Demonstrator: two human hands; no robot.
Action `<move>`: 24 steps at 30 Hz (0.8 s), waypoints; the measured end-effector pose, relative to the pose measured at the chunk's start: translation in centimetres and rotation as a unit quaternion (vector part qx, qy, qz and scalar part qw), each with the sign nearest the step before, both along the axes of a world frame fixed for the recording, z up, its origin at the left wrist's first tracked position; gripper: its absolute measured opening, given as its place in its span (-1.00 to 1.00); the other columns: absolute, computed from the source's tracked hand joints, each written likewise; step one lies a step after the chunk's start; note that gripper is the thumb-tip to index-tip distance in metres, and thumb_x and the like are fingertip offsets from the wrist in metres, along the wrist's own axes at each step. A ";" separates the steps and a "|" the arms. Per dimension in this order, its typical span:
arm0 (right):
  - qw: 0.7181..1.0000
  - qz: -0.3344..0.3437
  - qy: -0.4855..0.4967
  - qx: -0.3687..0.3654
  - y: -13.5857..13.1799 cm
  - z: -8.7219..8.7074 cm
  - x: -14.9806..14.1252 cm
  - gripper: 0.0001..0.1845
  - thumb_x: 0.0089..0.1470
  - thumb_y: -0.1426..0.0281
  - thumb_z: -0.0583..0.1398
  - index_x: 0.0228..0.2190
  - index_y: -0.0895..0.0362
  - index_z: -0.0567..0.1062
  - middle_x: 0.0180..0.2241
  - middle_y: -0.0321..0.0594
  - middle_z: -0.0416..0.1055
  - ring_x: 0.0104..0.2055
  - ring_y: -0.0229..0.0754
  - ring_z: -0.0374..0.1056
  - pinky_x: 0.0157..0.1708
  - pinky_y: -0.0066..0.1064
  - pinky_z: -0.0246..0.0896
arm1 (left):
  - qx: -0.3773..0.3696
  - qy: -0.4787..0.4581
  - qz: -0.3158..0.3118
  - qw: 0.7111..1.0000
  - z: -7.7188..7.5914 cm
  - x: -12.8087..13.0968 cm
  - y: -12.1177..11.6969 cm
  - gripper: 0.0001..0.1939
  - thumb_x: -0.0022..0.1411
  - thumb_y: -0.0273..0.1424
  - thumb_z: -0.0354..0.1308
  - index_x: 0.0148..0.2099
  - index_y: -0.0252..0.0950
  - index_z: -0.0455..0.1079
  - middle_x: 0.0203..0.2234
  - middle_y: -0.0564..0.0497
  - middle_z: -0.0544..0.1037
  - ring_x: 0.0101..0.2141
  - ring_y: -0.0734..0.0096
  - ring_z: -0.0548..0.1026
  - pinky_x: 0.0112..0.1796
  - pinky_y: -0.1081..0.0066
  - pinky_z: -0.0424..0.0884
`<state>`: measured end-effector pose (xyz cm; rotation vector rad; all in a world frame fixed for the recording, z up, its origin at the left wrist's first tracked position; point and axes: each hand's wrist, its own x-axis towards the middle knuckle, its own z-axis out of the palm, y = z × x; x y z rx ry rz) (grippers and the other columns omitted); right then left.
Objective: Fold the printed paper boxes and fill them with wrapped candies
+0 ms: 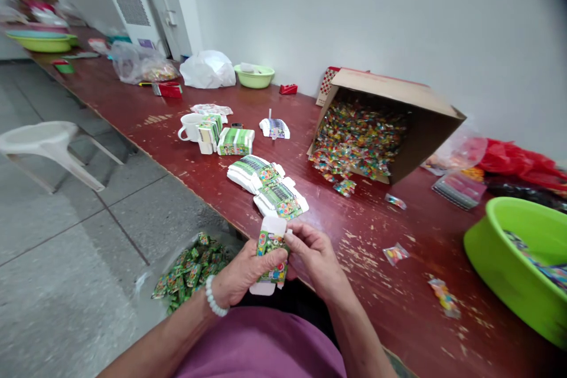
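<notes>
Glossy printed card carton (268, 242), scuffed lacquered tabletop (330, 189), matt cardboard box (423, 142), smooth plastic tub (496, 266)

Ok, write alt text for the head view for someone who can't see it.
A person's left hand holds a small printed carton, flaps open, while the right hand touches its edge at a worn red table. Stacks of flattened cartons lie beyond; right of them, an open cardboard box spills wrapped candies.

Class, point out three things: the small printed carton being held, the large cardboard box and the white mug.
Small printed carton (270, 243): head view, on its printed face.
Large cardboard box (394, 90): head view, on its upper side.
White mug (191, 129): head view, on its body.
</notes>
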<state>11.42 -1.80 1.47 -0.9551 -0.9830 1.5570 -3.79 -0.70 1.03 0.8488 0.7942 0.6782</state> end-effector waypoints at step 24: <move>0.977 -0.128 -0.144 0.087 -0.6 -1.7 -0.2 -0.80 0.10 0.22 0.30 -0.38 0.09 0.61 -0.41 -0.25 0.55 -0.37 -0.17 0.40 -0.34 -0.38 0.31 | 0.166 0.083 0.048 0.981 0.0 -2.0 -0.4 -0.68 0.25 -0.28 0.24 0.03 -0.25 0.45 -0.20 -0.03 0.63 -0.19 0.31 0.56 -0.16 0.41 0.47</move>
